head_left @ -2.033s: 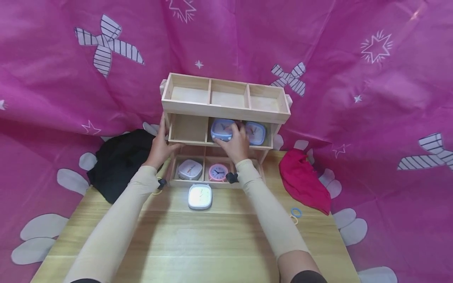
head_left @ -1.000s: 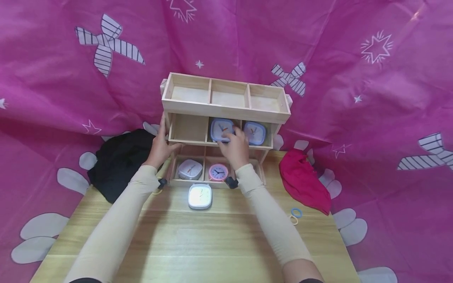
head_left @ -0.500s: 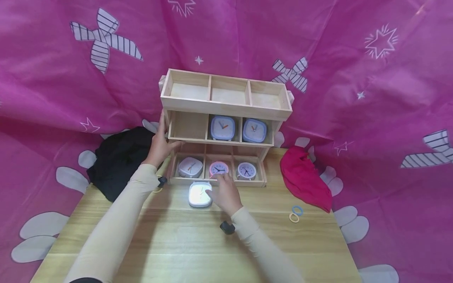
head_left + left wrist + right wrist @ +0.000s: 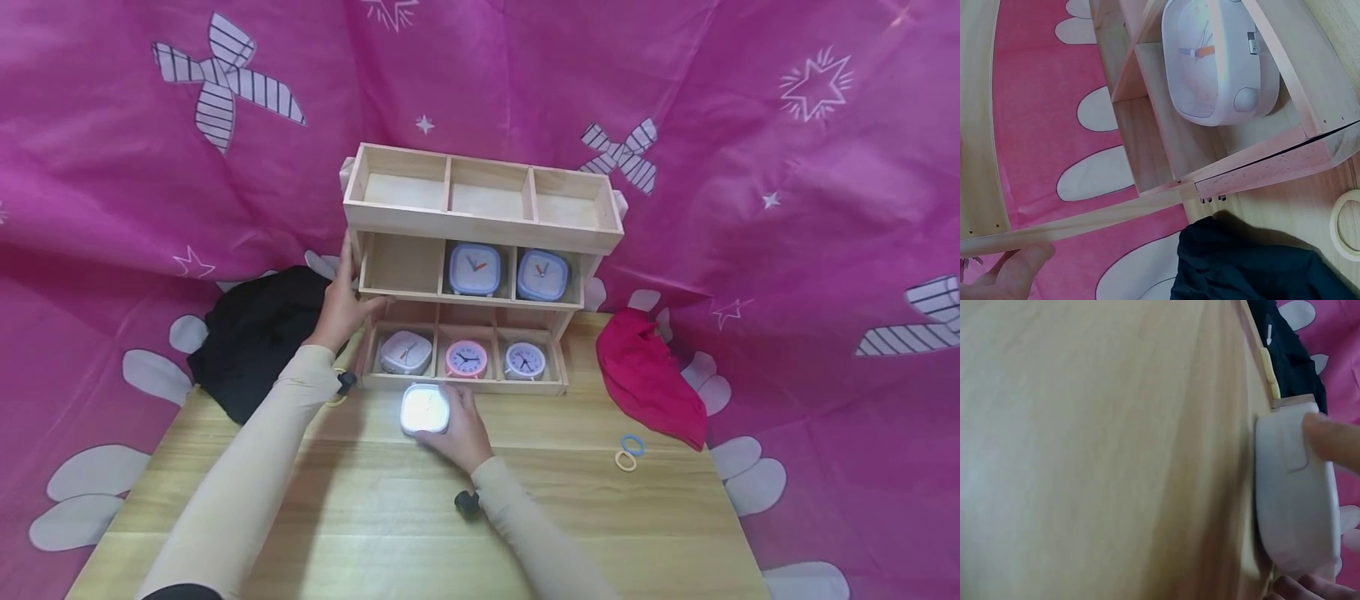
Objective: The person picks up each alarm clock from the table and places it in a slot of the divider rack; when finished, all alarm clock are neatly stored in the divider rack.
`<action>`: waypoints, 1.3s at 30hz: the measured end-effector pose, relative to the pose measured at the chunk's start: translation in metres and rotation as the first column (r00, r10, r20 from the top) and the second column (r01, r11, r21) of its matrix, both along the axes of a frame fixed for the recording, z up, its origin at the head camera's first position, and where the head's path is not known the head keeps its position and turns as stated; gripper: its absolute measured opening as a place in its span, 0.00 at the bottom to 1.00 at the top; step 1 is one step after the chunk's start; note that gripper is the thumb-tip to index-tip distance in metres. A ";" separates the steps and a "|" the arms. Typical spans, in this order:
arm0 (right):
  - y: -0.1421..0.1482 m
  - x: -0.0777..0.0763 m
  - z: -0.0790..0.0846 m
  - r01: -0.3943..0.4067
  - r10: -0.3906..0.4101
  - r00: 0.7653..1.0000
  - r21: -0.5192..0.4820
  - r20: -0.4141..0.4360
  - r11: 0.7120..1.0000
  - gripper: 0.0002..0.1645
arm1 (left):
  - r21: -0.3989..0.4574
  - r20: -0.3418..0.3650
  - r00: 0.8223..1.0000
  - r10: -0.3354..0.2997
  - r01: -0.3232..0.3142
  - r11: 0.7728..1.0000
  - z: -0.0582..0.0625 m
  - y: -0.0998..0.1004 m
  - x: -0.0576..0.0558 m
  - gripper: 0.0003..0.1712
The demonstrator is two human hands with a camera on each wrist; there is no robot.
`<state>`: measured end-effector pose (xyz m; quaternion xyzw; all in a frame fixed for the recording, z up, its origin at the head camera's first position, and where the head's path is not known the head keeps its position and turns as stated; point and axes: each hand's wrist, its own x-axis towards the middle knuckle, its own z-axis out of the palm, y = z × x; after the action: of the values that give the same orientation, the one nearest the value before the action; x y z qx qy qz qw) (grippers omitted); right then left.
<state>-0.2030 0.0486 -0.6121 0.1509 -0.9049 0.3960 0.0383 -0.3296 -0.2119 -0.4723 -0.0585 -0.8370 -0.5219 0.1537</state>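
Observation:
My right hand [image 4: 461,429] holds a white alarm clock [image 4: 425,409] by its side, just in front of the wooden tiered box [image 4: 480,224]. In the right wrist view, the thumb lies on one side of the clock [image 4: 1294,500] and the fingers on the other, with the clock low at the tabletop. My left hand [image 4: 339,312] grips the box's left end at the middle tier, fingers along the side and thumb at the front edge. Two blue-rimmed clocks [image 4: 475,269] stand in the middle tier. Its left compartment and the top tier's compartments hold nothing.
The bottom tier holds a whitish clock [image 4: 406,352], a pink clock [image 4: 467,359] and a small white round clock [image 4: 524,361]. Black cloth [image 4: 258,342] lies left, red cloth [image 4: 648,375] right. A blue ring [image 4: 632,445] and a cream ring [image 4: 625,461] lie on the table.
My right hand has let go of the blue-rimmed clock in the middle tier, come down toward me and taken hold of the white clock. The left hand has stayed at the box.

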 end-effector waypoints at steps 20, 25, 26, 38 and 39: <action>0.002 0.008 0.015 -0.138 0.174 0.980 0.301 -0.095 0.944 0.66 | -0.021 -0.029 1.000 0.010 -0.010 1.000 0.002 -0.002 -0.002 0.80; 0.005 0.011 0.030 -0.165 0.227 0.962 0.342 -0.150 0.925 0.65 | -0.017 -0.033 0.999 0.010 -0.011 1.000 0.003 -0.001 -0.001 0.80; 0.005 0.010 0.037 -0.176 0.239 0.959 0.334 -0.156 0.926 0.64 | -0.015 -0.030 1.000 0.009 -0.009 1.000 0.003 -0.001 -0.001 0.80; -0.012 -0.035 0.125 -0.053 0.099 0.920 0.130 -0.379 0.990 0.65 | -0.015 -0.033 0.999 0.014 -0.015 1.000 -0.002 0.000 0.000 0.80; -0.015 -0.040 0.132 -0.037 0.078 0.916 0.111 -0.393 0.993 0.65 | -0.018 -0.037 0.999 0.014 -0.015 1.000 -0.002 0.000 0.000 0.80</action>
<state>-0.2433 0.0337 -0.4805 0.2565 -0.8925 0.3118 0.2014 -0.3295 -0.2117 -0.4748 -0.0635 -0.8392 -0.5118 0.1726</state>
